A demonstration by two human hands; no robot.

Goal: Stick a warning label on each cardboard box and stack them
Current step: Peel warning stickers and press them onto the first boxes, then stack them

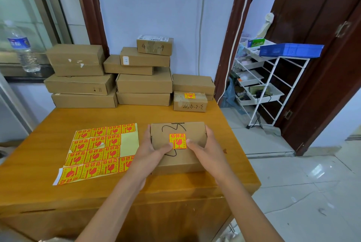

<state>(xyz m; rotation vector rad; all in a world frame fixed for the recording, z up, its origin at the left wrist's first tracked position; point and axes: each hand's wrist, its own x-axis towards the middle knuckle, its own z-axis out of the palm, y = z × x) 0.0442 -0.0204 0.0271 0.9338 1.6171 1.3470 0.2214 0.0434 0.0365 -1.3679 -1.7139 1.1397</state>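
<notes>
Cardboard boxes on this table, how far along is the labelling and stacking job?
Done: one small box at the back right carries a label. In hand: both thumbs press a warning label onto the front box, left hand and right hand gripping its sides. Left: the unlabelled stacks behind.

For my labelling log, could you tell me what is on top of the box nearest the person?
A yellow-and-red warning label sits on the box, with the left hand and right hand thumbs at its edges. Black scribbles are partly covered.
</notes>
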